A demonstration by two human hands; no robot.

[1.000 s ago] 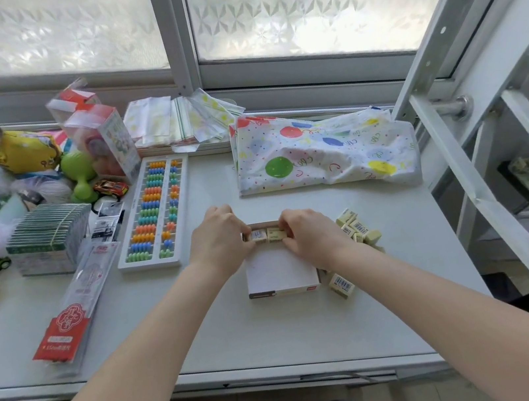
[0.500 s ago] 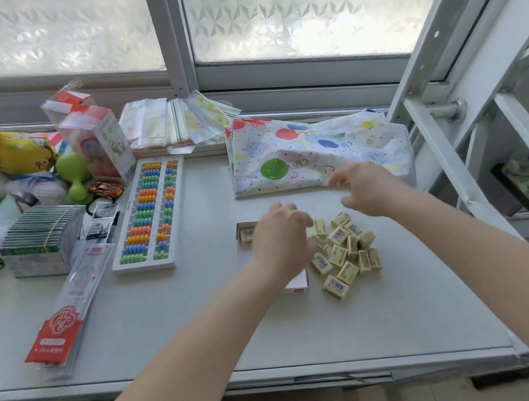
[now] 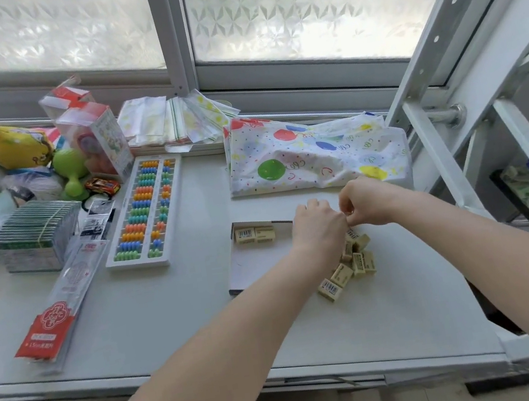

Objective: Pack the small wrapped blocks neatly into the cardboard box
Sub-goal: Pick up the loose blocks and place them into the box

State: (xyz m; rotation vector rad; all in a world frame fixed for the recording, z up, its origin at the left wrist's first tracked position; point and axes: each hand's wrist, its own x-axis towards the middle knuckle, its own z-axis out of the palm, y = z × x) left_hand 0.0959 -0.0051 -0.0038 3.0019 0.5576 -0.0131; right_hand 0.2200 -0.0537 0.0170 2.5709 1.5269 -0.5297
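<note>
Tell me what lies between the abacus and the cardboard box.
Nothing: in the head view, only bare table separates the abacus from the cardboard box.

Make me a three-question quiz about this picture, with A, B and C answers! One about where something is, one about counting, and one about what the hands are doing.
1. Where are the loose wrapped blocks?
A. Right of the cardboard box
B. On the abacus
C. On the balloon-print bag

2. How many blocks in the box show?
A. None
B. Two
C. Ten

3. What are the hands doing?
A. Resting flat
B. Lifting the box
C. Meeting above the pile

Answers:
1 A, the pile sits on the table beside the box's right side.
2 B, two lie side by side at the far end.
3 C, the left hand and right hand have fingers curled together over the blocks.
</note>
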